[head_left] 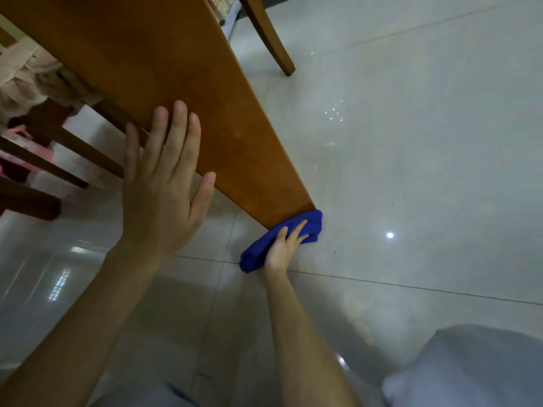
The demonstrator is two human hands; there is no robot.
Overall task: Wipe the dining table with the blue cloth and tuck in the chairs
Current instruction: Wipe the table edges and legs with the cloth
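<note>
Step in hand: wiping, judged not finished. The blue cloth [255, 257] is bunched and held by the right hand [283, 248], fingers draped over it, thumb not seen. It is pressed against the lowest end of the wooden panel [152, 60], right where the panel meets the floor [411, 142]. The panel is taken to be a broad leg or side of the dining surface; the top itself is not shown.

The left hand [160, 183] is laid flat on the panel's near edge, higher up than the cloth, fingers straight and spread, nothing gripped. It is judged to be bracing.

Next move: the cloth would likely be drawn along the panel, pressure kept on, folded side outward. After that the chairs are to be tucked in, which calls for both hands to be freed.

Room: glossy pale floor tiles with light glare. A chair leg [273, 39] is seen beyond the panel's far side. Dark chair rails [58, 154] are seen on the panel's left. A grey-clad knee [470, 368] is seen well below the panel.
</note>
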